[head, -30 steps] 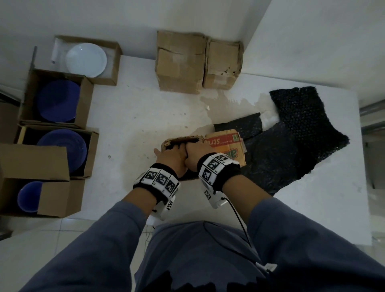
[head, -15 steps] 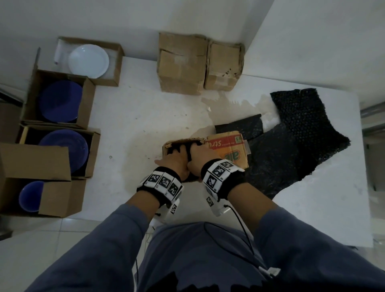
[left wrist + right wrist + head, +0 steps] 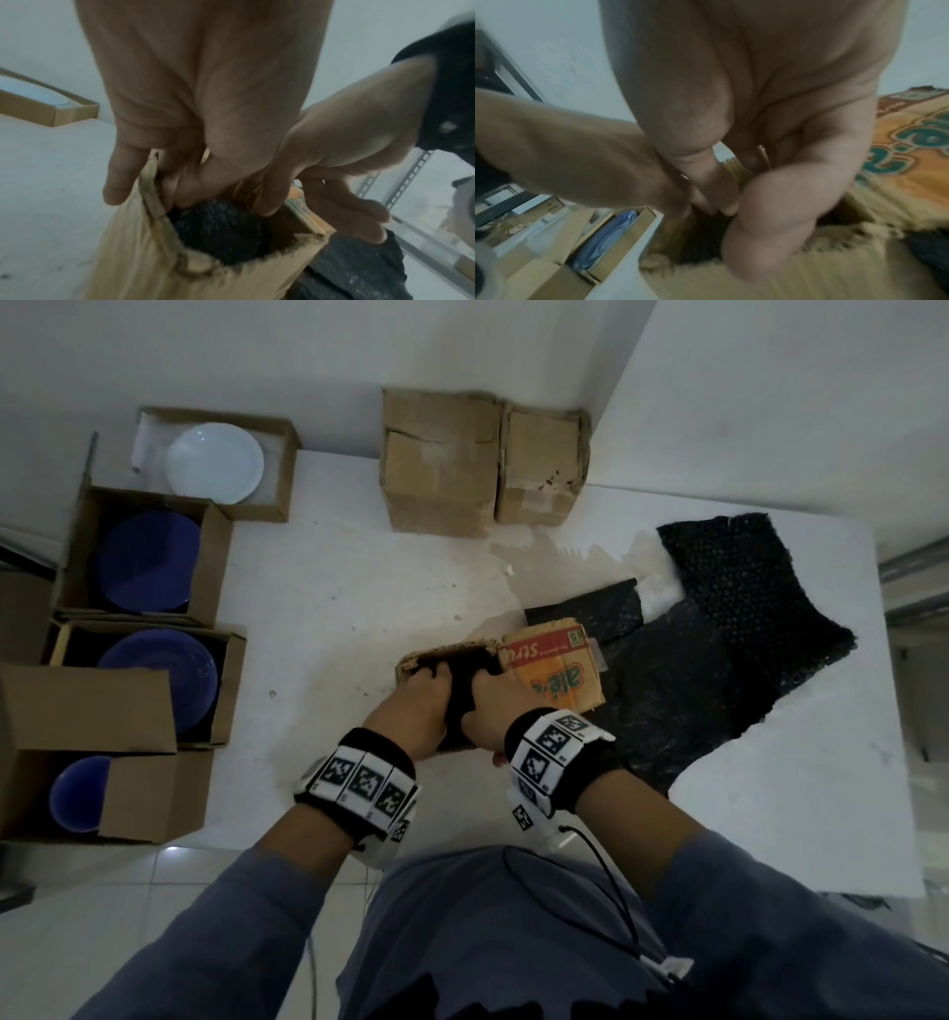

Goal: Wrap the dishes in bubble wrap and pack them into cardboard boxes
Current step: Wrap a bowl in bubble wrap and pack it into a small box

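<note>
1. While both hands work inside the small cardboard box (image 3: 552,683) at the middle of the white table (image 3: 328,618), a dish wrapped in black bubble wrap (image 3: 221,227) sits down in its open mouth, low between the walls.
2. Left hand (image 3: 418,706): fingers reach down into the box onto the wrapped bundle, and the thumb lies outside the torn near wall. Whether those fingers pinch the wrap or merely press on it cannot be told.
3. Right hand (image 3: 493,711): fingers curl downward beside the left hand at the box opening; its fingertips are hidden, so its hold is likewise unclear. The printed orange flap lies open to the right of it.
4. Judgement: the step in hand appears to be seating the wrapped dish in the box. To do it well, press evenly with both hands so the bundle goes down flat, not cocked against one wall.
5. The near wall is soft and frayed; the outside thumb should brace it, not bend it outward.
6. Loose wrap ends are best tucked under the bundle before the flaps are folded shut.
7. Remaining stock: spare black bubble wrap (image 3: 739,629) lies just right of the box; blue plates (image 3: 149,562) and a white plate (image 3: 214,462) wait unwrapped in open boxes at the left, so the task looks far from finished.
</note>
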A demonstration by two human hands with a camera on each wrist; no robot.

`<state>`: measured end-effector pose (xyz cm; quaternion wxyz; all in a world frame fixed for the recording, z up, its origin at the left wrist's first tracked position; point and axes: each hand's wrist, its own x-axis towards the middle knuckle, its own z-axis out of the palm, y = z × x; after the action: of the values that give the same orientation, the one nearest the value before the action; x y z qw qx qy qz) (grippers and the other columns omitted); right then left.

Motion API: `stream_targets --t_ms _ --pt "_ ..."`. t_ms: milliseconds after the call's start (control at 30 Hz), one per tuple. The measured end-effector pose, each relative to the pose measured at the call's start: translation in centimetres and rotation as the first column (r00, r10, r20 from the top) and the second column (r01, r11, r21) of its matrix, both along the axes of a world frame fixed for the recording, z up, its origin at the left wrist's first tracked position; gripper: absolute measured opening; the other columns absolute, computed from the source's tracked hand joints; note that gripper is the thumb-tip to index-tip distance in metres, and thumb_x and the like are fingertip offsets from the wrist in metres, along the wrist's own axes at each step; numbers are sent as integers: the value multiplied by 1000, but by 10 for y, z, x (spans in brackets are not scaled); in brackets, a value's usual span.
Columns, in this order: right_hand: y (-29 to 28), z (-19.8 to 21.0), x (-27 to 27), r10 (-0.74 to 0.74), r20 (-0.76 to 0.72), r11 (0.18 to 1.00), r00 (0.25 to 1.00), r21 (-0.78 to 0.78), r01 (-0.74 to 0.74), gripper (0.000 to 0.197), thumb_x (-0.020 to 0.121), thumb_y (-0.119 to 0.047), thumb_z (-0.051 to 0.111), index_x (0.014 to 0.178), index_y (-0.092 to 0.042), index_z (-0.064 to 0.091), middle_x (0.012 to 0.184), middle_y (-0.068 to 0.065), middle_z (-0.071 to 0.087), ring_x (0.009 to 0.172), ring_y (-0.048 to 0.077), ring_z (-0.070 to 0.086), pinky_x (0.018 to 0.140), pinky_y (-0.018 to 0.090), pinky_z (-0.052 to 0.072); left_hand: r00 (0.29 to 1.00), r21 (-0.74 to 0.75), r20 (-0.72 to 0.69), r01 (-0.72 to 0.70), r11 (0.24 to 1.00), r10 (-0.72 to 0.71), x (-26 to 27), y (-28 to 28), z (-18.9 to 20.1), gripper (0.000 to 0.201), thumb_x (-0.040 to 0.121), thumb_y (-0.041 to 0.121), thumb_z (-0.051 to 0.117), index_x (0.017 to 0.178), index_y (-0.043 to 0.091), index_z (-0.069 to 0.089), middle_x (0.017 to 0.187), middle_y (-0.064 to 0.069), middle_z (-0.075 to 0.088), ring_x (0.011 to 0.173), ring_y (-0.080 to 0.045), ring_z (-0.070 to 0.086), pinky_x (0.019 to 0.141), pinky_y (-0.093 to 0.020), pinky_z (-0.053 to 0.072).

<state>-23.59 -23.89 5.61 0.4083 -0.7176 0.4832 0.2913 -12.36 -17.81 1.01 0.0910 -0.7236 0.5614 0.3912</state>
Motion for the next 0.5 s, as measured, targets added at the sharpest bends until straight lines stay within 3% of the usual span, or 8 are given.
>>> stream_targets --t_ms 67,133,233,300,367,433,500 --pt "2 -6 -2 -16 -18 1000 1000 -2 16 68 92 -19 53 150 -5 21 128 20 52 105 36 62 86 42 56 997 -31 37 64 997 -62 -1 7 0 70 89 8 58 150 7 23 133 -18 45 116 -35 52 92 -42 50" --pt "4 -8 -2 -17 -16 1000 1000 1 17 81 91 -20 53 155 -8 5 133 22 49 107 37 62 87 42 56 993 -37 86 86 996 -82 -5 11 1 71 88 11 61 149 8 24 133 -16 44 114 -35 53 86 -41 52" --pt "3 0 -5 -10 39 1000 999 -23 11 80 92 -22 52 155 -8 5 132 20 49 100 35 64 80 38 57 983 -91 173 85 992 -68 -10 16 2 67 91 15 57 149 9 24 133 -13 44 111 -33 56 76 -40 51" --pt "6 5 -6 -12 61 999 998 -42 15 73 92 -23 52 152 -8 13 127 18 50 94 33 64 74 37 57 976 -141 212 85 986 -54 -11 21 -1 66 91 22 57 149 11 27 131 -11 46 105 -31 59 73 -40 52" --pt "8 3 -6 -12 56 999 998 -42 14 66 91 -26 53 148 -7 23 123 17 51 94 33 64 78 42 58 965 -167 257 98 981 -53 -12 24 -4 69 90 29 59 149 12 27 131 -10 48 102 -30 60 72 -38 52" --pt "11 -4 -7 -21 13 1000 1000 -1 21 76 91 -30 55 152 -10 15 128 18 51 98 35 64 84 45 57 958 -175 280 113 978 -61 -14 25 -5 74 89 35 61 150 13 25 133 -9 46 105 -30 59 76 -38 51" --pt "16 -12 -10 -19 -12 999 1000 30 20 90 91 -35 56 156 -15 -3 132 19 50 100 35 65 86 45 57 956 -176 286 116 977 -62 -15 26 -4 81 87 39 64 151 13 22 135 -10 44 111 -30 56 80 -39 50"
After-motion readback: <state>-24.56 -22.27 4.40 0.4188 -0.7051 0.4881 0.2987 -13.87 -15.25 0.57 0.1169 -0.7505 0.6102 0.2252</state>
